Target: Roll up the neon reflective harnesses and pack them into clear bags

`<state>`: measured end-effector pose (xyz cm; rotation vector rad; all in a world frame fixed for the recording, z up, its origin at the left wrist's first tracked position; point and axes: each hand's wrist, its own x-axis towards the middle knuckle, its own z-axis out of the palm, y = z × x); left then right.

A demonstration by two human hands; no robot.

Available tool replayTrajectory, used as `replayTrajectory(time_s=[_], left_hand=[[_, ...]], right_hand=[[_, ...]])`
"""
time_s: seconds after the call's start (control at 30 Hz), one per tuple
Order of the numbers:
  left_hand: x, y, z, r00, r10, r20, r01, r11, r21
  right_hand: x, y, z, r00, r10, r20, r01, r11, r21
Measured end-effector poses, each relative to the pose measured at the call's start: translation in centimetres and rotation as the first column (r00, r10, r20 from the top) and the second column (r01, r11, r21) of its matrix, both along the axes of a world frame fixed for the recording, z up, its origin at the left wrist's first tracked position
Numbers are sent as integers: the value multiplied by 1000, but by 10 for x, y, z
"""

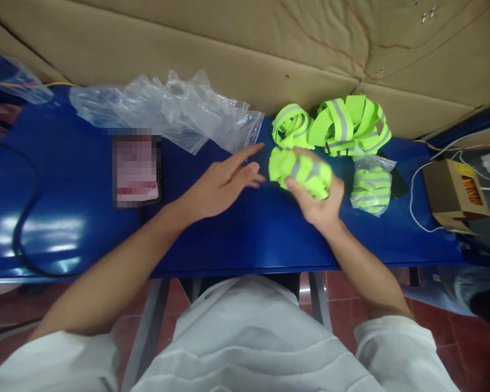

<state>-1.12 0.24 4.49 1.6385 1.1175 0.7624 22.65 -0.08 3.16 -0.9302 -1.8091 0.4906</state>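
My right hand (319, 201) is closed around a rolled neon-yellow reflective band (300, 171), held just above the blue table (237, 239). My left hand (222, 182) hovers open beside it, fingers stretched toward the roll without touching it. Behind lie another folded band (291, 126) and a loose heap of reflective bands (351, 125). To the right of my hand rests a rolled band packed in a clear bag (371, 188).
A pile of empty clear zip bags (167, 109) lies at the back left. A blurred-out flat object (136, 169) sits left of centre. A small cardboard box (453, 196) and white cable (416, 207) are at the right. Cardboard sheets (228, 49) back the table.
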Motion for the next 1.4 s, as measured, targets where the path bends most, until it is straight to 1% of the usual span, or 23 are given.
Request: replayTrajectory(time_s=[0.03, 0.07, 0.1, 0.13, 0.17, 0.23, 0.27, 0.33, 0.4, 0.47, 0.53, 0.6, 0.63, 0.7, 0.8, 0.87, 0.97, 1.07, 1.2, 1.27, 1.33, 1.4], left_hand=[[-2, 5, 1, 975, 93, -202, -50, 977, 208], [-5, 11, 0, 911, 190, -366, -38, 923, 382], [-9, 21, -1, 832, 259, -490, 25, 865, 501], [-14, 33, -3, 786, 274, -554, 101, 828, 552], [-19, 47, -6, 756, 249, -605, 183, 808, 561], [-30, 78, -13, 744, 172, -645, 286, 791, 541], [-35, 94, -16, 750, 142, -646, 313, 785, 535], [-41, 121, -21, 750, 90, -655, 356, 781, 514], [-43, 141, -24, 738, 45, -673, 402, 772, 492], [-41, 149, -22, 712, 25, -702, 434, 770, 468], [-36, 144, -17, 685, 36, -727, 443, 771, 456], [-29, 128, -11, 672, 83, -735, 438, 757, 486], [-25, 116, -7, 671, 119, -732, 433, 739, 517], [-16, 88, 1, 671, 186, -718, 439, 681, 586], [-4, 48, 8, 694, 263, -670, 389, 646, 657], [1, 29, 9, 684, 322, -654, 361, 629, 688], [6, 13, 4, 659, 364, -658, 356, 620, 699], [8, 5, -4, 653, 334, -680, 390, 621, 680], [10, 0, -13, 661, 322, -677, 395, 618, 680], [11, 0, -17, 673, 336, -660, 362, 628, 689], [13, 0, -20, 697, 331, -636, 319, 652, 688], [14, 1, -23, 740, 309, -597, 281, 665, 692]], right_hand=[[1, 5, 1, 988, -58, -143, 44, 994, -103], [2, 10, 2, 957, -110, -267, 57, 978, -201], [2, 15, 1, 918, -147, -368, 36, 956, -291], [3, 19, 1, 877, -174, -449, -4, 930, -368], [3, 23, 0, 839, -196, -508, -53, 899, -435], [2, 28, -1, 784, -230, -577, -147, 834, -531], [2, 29, -2, 769, -239, -593, -182, 808, -561], [1, 31, -4, 754, -245, -609, -230, 771, -594], [1, 32, -7, 753, -248, -610, -255, 745, -616], [2, 34, -10, 752, -251, -610, -267, 730, -629], [2, 35, -12, 752, -250, -610, -273, 724, -633], [2, 36, -12, 758, -237, -608, -286, 717, -636], [3, 37, -12, 760, -226, -610, -302, 708, -639], [3, 36, -9, 757, -198, -623, -356, 674, -647], [3, 33, -4, 749, -159, -643, -429, 624, -654], [2, 29, 0, 763, -136, -632, -432, 619, -656], [4, 23, 7, 821, -100, -563, -373, 651, -661], [8, 21, 12, 890, -86, -448, -262, 708, -656], [10, 24, 8, 954, -17, -299, -177, 773, -609], [8, 23, 5, 974, -9, -225, -120, 823, -555], [4, 21, 5, 985, -36, -168, -50, 875, -481], [2, 18, 7, 991, -45, -126, -13, 903, -428]])
